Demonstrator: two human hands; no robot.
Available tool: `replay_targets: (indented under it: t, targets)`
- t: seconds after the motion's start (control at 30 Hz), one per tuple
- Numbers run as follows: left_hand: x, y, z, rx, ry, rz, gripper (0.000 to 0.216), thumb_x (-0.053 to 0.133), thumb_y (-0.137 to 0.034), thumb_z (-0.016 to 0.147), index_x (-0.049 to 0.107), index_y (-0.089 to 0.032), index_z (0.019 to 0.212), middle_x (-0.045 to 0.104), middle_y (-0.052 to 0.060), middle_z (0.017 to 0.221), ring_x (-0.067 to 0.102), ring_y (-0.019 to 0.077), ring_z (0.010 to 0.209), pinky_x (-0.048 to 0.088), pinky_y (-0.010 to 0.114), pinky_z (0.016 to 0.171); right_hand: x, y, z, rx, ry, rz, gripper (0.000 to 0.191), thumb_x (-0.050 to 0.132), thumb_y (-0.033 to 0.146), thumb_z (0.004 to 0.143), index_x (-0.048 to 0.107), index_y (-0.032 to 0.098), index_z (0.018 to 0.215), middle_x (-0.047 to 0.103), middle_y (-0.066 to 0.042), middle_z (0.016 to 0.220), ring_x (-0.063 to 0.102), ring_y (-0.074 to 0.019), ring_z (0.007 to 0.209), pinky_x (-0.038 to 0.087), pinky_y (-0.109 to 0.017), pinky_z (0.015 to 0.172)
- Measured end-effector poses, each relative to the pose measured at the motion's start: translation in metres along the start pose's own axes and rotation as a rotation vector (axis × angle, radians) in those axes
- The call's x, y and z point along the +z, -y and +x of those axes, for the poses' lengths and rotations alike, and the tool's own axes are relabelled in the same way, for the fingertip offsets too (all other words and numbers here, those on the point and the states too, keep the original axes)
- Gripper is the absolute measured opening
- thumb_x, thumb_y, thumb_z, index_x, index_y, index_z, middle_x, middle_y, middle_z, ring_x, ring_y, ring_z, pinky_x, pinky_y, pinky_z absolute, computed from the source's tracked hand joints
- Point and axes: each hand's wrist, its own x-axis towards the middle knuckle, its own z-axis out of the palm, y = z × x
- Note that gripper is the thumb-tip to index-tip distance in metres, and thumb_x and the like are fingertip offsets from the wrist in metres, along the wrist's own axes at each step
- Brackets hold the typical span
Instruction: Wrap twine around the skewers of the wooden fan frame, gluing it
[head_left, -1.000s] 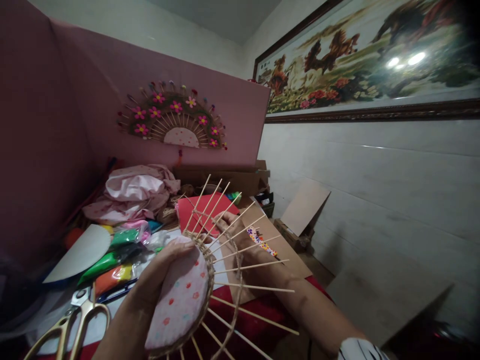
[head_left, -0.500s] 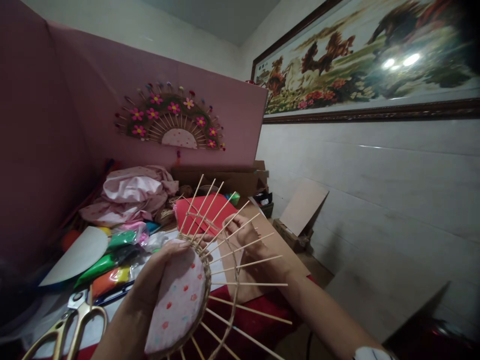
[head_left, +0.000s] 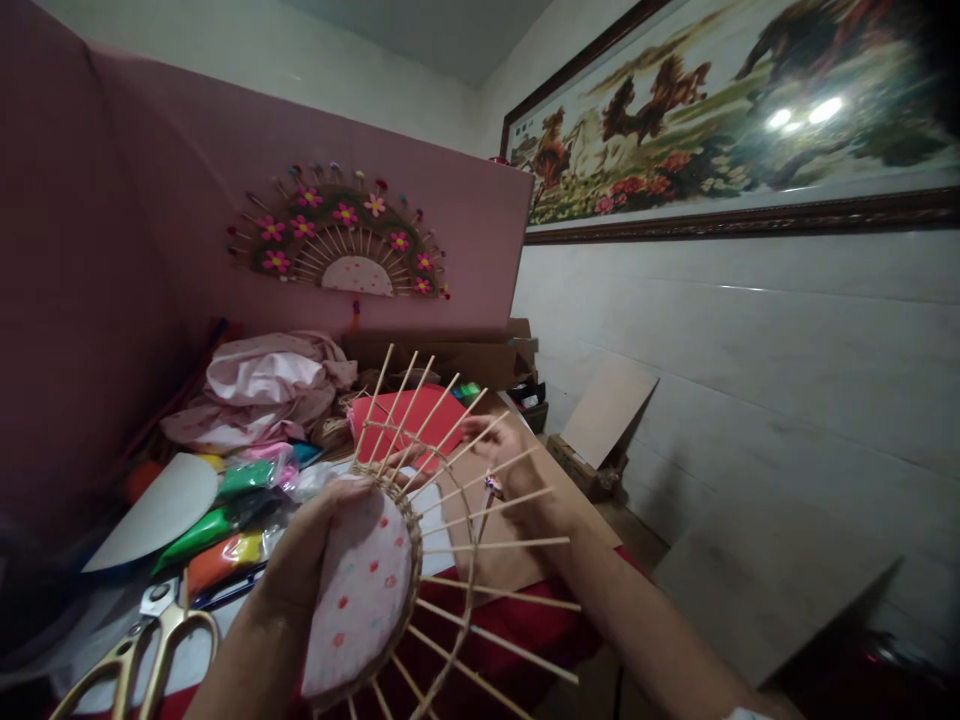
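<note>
My left hand (head_left: 330,520) grips a half-round fan base (head_left: 358,590), covered in pale cloth with red spots and edged in braided cord. Thin wooden sticks (head_left: 499,545) spread from its curved edge. A strand of twine (head_left: 471,520) runs in an arc across the sticks, over and under them. Beyond the upper sticks is my right hand (head_left: 506,455), its thumb and fingers drawn together at the twine; the sticks partly cover it. A small multicoloured tip (head_left: 492,484) shows by the right palm.
Gold-handled scissors (head_left: 142,640) lie at lower left near bagged coloured clay (head_left: 217,560) and a white half-disc (head_left: 161,510). Crumpled pink cloth (head_left: 262,385) and red sheets (head_left: 416,425) are behind. A flowered fan (head_left: 356,275) hangs on the pink panel (head_left: 465,240). Brown board (head_left: 577,510) lies at right.
My right hand has shifted a little right and away from the fan base. The sticks have tilted slightly clockwise, with my left hand still holding the base.
</note>
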Motion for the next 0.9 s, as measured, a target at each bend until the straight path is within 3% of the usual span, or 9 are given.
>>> replay_targets:
  t: [0.17, 0.23, 0.27, 0.33, 0.37, 0.47, 0.57, 0.67, 0.9]
  targets:
    - [-0.001, -0.003, 0.002, 0.009, 0.019, 0.056, 0.032, 0.058, -0.016, 0.067, 0.065, -0.01, 0.099, 0.067, 0.004, 0.058, 0.063, 0.0196, 0.05, 0.051, 0.027, 0.049, -0.063, 0.037, 0.03, -0.014, -0.31, 0.004, 0.015, 0.053, 0.02, 0.064, 0.053, 0.019, 0.078, 0.058, -0.001, 0.074, 0.055, -0.0136, 0.065, 0.044, -0.026, 0.058]
    - [0.001, -0.003, 0.002, 0.029, 0.033, 0.082, 0.037, 0.058, -0.015, 0.067, 0.063, -0.01, 0.104, 0.068, 0.005, 0.062, 0.064, 0.0198, 0.052, 0.052, 0.028, 0.054, -0.068, 0.061, 0.022, -0.21, -0.376, -0.176, 0.02, 0.053, 0.014, 0.067, 0.057, 0.02, 0.086, 0.059, -0.003, 0.086, 0.055, -0.0165, 0.081, 0.044, -0.031, 0.072]
    - [0.002, -0.002, 0.002, 0.034, 0.041, 0.097, 0.04, 0.058, -0.015, 0.067, 0.062, -0.01, 0.106, 0.069, 0.005, 0.064, 0.065, 0.02, 0.054, 0.052, 0.029, 0.056, -0.065, 0.072, 0.014, -0.339, -0.275, -0.335, 0.022, 0.051, 0.014, 0.071, 0.059, 0.021, 0.09, 0.06, -0.005, 0.093, 0.054, -0.0187, 0.09, 0.043, -0.036, 0.079]
    - [0.005, 0.0, 0.003, 0.03, 0.066, 0.132, 0.044, 0.057, -0.016, 0.068, 0.059, -0.01, 0.112, 0.07, 0.008, 0.07, 0.066, 0.0217, 0.058, 0.053, 0.032, 0.06, -0.048, 0.089, -0.004, -0.529, 0.114, -0.644, 0.025, 0.052, 0.014, 0.077, 0.062, 0.025, 0.096, 0.055, -0.005, 0.111, 0.046, -0.0214, 0.11, 0.035, -0.042, 0.094]
    - [0.005, 0.001, 0.003, 0.023, 0.085, 0.151, 0.046, 0.056, -0.016, 0.069, 0.057, -0.011, 0.115, 0.07, 0.009, 0.074, 0.066, 0.0231, 0.06, 0.053, 0.034, 0.061, -0.038, 0.095, -0.013, -0.621, 0.246, -0.757, 0.025, 0.053, 0.016, 0.079, 0.063, 0.028, 0.099, 0.052, -0.004, 0.117, 0.04, -0.0222, 0.117, 0.031, -0.043, 0.098]
    - [0.006, 0.002, 0.005, 0.017, 0.12, 0.195, 0.05, 0.054, -0.018, 0.071, 0.052, -0.011, 0.121, 0.071, 0.014, 0.082, 0.067, 0.0271, 0.066, 0.053, 0.038, 0.062, -0.014, 0.097, -0.028, -0.757, 0.479, -0.99, 0.027, 0.052, 0.023, 0.083, 0.062, 0.033, 0.106, 0.045, -0.001, 0.129, 0.025, -0.0236, 0.128, 0.025, -0.046, 0.102]
    - [0.005, 0.002, 0.007, 0.001, 0.113, 0.199, 0.052, 0.055, -0.017, 0.069, 0.052, -0.01, 0.12, 0.071, 0.015, 0.079, 0.067, 0.0279, 0.064, 0.053, 0.038, 0.058, -0.007, 0.088, -0.03, -0.788, 0.529, -1.108, 0.028, 0.05, 0.026, 0.085, 0.06, 0.033, 0.11, 0.043, -0.002, 0.131, 0.021, -0.0237, 0.13, 0.024, -0.046, 0.102]
    - [0.005, 0.001, 0.008, -0.027, 0.12, 0.171, 0.051, 0.056, -0.017, 0.068, 0.054, -0.01, 0.118, 0.071, 0.014, 0.076, 0.067, 0.0277, 0.06, 0.053, 0.037, 0.055, -0.01, 0.08, -0.025, -0.807, 0.49, -1.157, 0.026, 0.049, 0.026, 0.086, 0.061, 0.031, 0.108, 0.041, -0.003, 0.133, 0.021, -0.0249, 0.13, 0.023, -0.046, 0.101]
    - [0.003, 0.001, 0.01, -0.03, 0.078, 0.197, 0.047, 0.054, -0.014, 0.07, 0.054, -0.007, 0.117, 0.071, 0.017, 0.084, 0.068, 0.0288, 0.067, 0.055, 0.038, 0.061, -0.021, 0.084, -0.015, -0.753, 0.474, -1.098, 0.035, 0.053, 0.015, 0.08, 0.06, 0.031, 0.11, 0.041, -0.002, 0.134, 0.022, -0.0247, 0.13, 0.027, -0.045, 0.099]
